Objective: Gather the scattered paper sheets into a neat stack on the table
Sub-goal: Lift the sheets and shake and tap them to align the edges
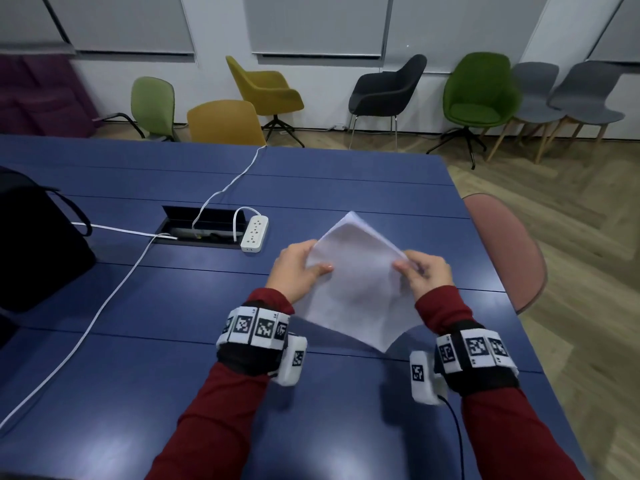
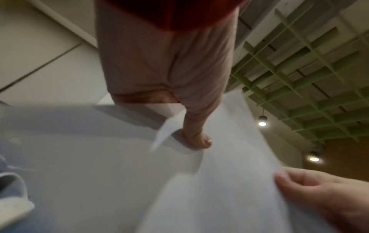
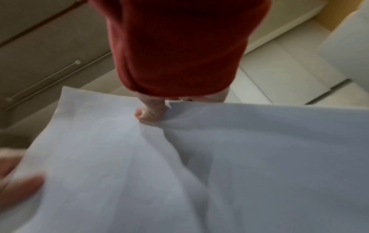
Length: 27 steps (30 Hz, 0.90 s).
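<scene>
A bundle of thin white paper sheets (image 1: 356, 282) is held up above the dark blue tabletop (image 1: 145, 375), turned so its corners point away from and toward the person like a diamond. The lower corner hangs free over the tabletop, casting a shadow there, and the far corner shows a few sheet edges slightly fanned apart.

The left hand (image 1: 298, 271) grips the left edge of the sheets, its thumb lying across the top face while the other fingers curl underneath; in the left wrist view the thumb (image 2: 199, 137) presses on the paper beside a small upturned corner. The right hand (image 1: 427, 271) pinches the right edge, its fingers curled round the paper; the right wrist view shows the thumb (image 3: 148, 115) bearing down where the paper puckers into soft creases. Both wrists wear black bands with white blocks printed in black square patterns, over dark red sleeves.

Farther left on the tabletop lies a white power strip (image 1: 254, 234) just beside an open black cable hatch (image 1: 204, 220), with white cables running across the surface. A black bag (image 1: 34, 244) sits at the left edge. A pink chair (image 1: 505, 247) stands at the right side of the tabletop, and more chairs in green, mustard, black and grey line the far wall.
</scene>
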### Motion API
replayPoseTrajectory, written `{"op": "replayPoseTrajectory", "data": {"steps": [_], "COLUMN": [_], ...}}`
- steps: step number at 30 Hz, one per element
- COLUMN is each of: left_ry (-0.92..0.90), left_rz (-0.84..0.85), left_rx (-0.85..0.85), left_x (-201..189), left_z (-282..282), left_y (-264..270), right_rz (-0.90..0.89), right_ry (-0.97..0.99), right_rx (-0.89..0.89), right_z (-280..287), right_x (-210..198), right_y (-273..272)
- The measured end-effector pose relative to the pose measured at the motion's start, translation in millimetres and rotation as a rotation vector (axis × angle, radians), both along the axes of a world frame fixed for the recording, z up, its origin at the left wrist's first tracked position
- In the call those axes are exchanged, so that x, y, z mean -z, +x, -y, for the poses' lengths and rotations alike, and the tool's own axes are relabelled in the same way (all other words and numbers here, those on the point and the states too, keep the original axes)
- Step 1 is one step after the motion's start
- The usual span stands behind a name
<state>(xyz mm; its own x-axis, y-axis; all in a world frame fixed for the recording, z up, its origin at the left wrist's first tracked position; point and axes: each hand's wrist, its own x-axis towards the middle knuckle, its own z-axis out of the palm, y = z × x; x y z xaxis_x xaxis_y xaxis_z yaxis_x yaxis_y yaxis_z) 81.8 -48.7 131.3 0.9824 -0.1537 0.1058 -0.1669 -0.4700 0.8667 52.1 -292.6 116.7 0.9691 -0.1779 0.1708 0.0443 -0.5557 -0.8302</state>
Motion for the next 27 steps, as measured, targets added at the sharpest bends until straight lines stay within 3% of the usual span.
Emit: {"op": "replayPoseTrajectory", "data": {"steps": [2, 3, 7, 9, 13, 18, 22, 27], "left_ry": [0.058, -0.005, -0.569, -0.676, -0.505, -0.456, -0.445, -0.487], "left_rz": [0.025, 0.045, 0.084, 0.056, -0.130, -0.356, -0.398, -0.310], "left_rx": [-0.070, -0.107, -0.156, -0.115, -0.003, 0.021, 0.025, -0.012], "left_x": [-8.2, -13.8, -36.9, -36.2, 1.1, 38.4, 42.8, 20.3], "left_z": [-16.2, -22.4, -24.8, -18.6, -1.2, 5.3, 7.7, 9.4], "left_y": [3.7, 4.4, -1.6, -3.9, -12.6, -16.4, -14.7, -17.0], "right_rz": [0.074, 0.107, 0.185, 0.118, -0.025, -0.030, -0.006, 0.057], "right_ry": [0.244, 0.330, 0.577, 0.628, 0.549, 0.535, 0.458, 0.601], "right_rx": [-0.008, -0.016, -0.035, -0.036, -0.038, -0.015, -0.108, -0.017], "right_z": [7.8, 10.4, 14.5, 11.6, 3.1, 1.7, 0.7, -7.8], "right_x": [-6.8, -11.8, -19.4, -14.3, 12.3, 20.8, 7.9, -7.4], "right_y": [-1.5, -3.5, -11.5, -12.0, -14.2, -18.2, -15.3, -15.5]}}
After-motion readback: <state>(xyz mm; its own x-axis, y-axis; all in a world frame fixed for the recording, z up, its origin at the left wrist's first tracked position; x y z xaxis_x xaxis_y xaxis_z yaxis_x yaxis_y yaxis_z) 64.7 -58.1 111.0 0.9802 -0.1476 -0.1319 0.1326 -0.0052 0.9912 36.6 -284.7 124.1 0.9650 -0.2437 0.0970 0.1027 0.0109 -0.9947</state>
